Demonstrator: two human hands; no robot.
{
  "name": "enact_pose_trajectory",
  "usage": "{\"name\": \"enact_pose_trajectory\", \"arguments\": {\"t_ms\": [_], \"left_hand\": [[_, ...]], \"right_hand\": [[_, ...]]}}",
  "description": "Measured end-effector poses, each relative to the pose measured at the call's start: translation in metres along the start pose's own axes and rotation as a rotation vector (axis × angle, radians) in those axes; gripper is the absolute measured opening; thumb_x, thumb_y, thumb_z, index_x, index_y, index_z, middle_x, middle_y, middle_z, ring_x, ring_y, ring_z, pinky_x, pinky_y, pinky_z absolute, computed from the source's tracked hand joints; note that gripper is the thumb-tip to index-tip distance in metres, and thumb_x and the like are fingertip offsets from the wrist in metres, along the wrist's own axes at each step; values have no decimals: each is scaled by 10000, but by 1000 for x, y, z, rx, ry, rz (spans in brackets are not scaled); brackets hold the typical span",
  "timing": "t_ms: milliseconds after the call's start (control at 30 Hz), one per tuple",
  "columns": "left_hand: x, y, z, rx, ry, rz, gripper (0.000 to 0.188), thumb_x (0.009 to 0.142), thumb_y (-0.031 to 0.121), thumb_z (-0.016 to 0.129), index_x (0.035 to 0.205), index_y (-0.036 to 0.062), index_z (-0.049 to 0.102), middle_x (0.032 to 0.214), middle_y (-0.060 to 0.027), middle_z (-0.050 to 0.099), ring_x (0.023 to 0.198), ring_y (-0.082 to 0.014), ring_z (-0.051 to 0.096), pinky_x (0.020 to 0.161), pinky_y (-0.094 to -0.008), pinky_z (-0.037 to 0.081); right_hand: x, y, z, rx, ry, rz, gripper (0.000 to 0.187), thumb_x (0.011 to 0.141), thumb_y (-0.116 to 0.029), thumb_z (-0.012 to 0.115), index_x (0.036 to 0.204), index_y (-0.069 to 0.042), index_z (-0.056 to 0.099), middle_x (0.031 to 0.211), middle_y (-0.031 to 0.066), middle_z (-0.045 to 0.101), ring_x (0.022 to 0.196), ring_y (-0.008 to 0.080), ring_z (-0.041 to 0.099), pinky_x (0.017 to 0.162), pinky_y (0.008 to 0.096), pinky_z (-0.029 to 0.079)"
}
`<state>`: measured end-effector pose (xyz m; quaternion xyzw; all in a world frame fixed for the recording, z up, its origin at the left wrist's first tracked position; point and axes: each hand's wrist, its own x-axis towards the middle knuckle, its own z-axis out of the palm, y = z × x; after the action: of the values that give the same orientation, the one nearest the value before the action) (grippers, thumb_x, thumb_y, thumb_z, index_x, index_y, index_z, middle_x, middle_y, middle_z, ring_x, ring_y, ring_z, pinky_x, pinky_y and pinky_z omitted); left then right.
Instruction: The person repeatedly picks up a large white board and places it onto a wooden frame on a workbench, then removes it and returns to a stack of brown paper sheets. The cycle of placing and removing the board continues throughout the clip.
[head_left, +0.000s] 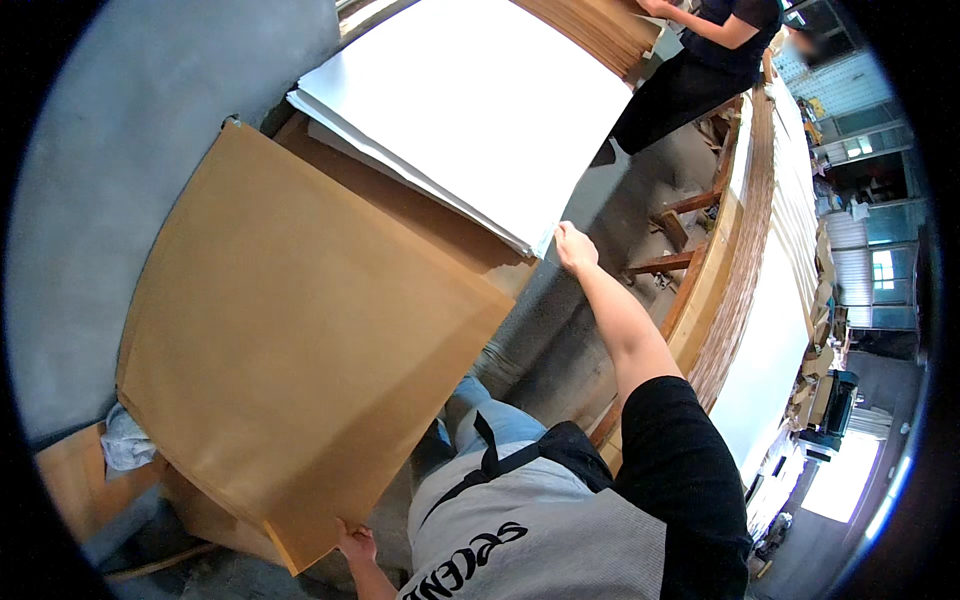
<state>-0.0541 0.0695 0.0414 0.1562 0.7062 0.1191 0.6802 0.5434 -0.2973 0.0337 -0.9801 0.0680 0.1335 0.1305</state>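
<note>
A large brown paper sheet [310,310] lies over a pile in front of me, its near corner reaching down to my left hand [357,543]. That hand pinches the sheet's edge, and some of its fingers are hidden. Beyond it is a stack of big white sheets [470,110], with slightly uneven layers along its near side. My right hand [575,248] is closed at the white stack's near right corner, gripping the edge there. I cannot make out how many sheets it holds. A strip of darker brown board [400,205] shows between the white stack and the brown sheet.
Along the left runs a grey wall [160,130]. A crumpled pale cloth [126,440] lies by the pile's left corner. To the right, a long stack of boards [745,270] rests on a wooden frame. At the far end a person [700,70] stands beside brown sheets [600,35].
</note>
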Motion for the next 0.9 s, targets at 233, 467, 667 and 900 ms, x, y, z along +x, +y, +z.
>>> {"name": "enact_pose_trajectory", "arguments": {"t_ms": [233, 467, 667, 900], "left_hand": [[-6, 6, 10, -24, 58, -26, 299, 844, 385, 472, 877, 91, 511, 633, -11, 493, 444, -135, 407, 426, -261, 324], [-5, 4, 12, -18, 43, -37, 301, 832, 394, 493, 905, 102, 509, 640, -17, 482, 453, -129, 405, 428, -254, 320], [-4, 6, 5, 9, 98, -19, 293, 838, 380, 488, 922, 100, 500, 655, -21, 490, 455, -135, 414, 434, -253, 335], [0, 9, -8, 40, 117, -2, 297, 820, 396, 510, 909, 113, 509, 663, -13, 507, 451, -140, 429, 434, -255, 339]], "right_hand": [[1, 23, -45, -702, -305, 4, 271, 818, -167, 388, 991, -155, 597, 905, 148, 602, 831, 298, 592, 717, 388, 481], [16, 32, -27, -153, -47, -26, 196, 808, -237, 467, 853, -64, 546, 849, 155, 599, 826, 294, 584, 718, 407, 453], [15, 12, 19, -10, -159, -162, 196, 675, -179, 655, 846, -88, 623, 826, 117, 551, 825, 256, 553, 708, 338, 435], [33, 26, 50, 133, -78, -52, 164, 718, -214, 628, 780, -62, 635, 677, 91, 602, 656, 226, 583, 618, 324, 437]]}}
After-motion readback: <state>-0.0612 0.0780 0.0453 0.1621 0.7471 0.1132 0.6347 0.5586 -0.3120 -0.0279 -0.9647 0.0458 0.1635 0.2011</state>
